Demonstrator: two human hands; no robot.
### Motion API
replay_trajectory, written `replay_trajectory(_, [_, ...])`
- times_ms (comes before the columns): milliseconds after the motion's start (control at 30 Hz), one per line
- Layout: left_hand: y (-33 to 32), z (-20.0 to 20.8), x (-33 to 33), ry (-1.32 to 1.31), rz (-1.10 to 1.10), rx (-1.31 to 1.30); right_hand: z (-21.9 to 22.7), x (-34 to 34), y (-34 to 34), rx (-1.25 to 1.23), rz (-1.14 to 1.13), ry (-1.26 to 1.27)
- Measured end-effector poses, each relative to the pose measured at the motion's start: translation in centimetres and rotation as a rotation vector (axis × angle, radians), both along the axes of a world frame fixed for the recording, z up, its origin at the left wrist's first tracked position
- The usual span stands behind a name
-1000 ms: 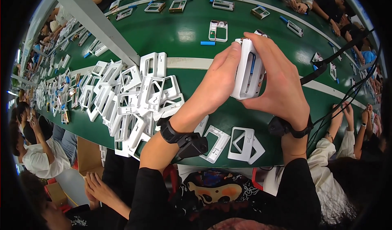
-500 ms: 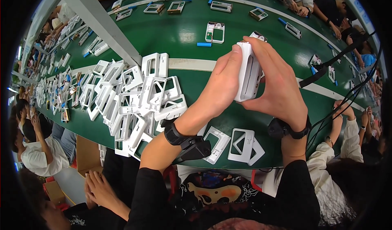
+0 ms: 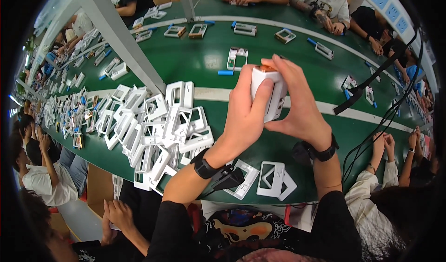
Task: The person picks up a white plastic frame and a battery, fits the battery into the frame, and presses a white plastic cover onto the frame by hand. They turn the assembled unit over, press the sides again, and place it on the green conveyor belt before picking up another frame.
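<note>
Both hands on one white plastic case [image 3: 269, 93].
Left hand [image 3: 246, 115] and right hand [image 3: 297, 108] pinch it from either side above the green table [image 3: 204, 62]; contents probably orange, unclear.

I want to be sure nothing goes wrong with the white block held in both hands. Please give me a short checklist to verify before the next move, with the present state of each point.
1. Left hand grips the white block, thumb across its near face: ok.
2. Right hand wraps the block from the far side: ok.
3. Block held above the green table, apart from it: ok.
4. Orange part at the block's top seated properly: cannot tell, partly hidden by fingers.
5. Pile of white frames lies to the left, not touching the hands: ok.
6. Black cable at the right stays off the block: ok.
</note>
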State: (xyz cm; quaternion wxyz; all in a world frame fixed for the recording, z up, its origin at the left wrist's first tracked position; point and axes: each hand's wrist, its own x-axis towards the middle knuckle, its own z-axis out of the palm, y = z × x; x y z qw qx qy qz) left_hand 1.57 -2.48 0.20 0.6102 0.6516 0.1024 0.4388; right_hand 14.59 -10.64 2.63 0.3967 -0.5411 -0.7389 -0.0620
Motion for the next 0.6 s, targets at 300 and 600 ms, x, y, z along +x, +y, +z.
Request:
replay_trajectory(300, [-0.8, 0.7, -0.9, -0.125, 0.074, 0.237, -1.7, -2.2, 0.4, 0.152, 0.361, 0.786])
replay_trajectory(600, [-0.4, 1.1, -1.0, -0.134, -0.041, 0.473, -1.9, -1.9, -0.7, 0.063, 0.326, 0.901])
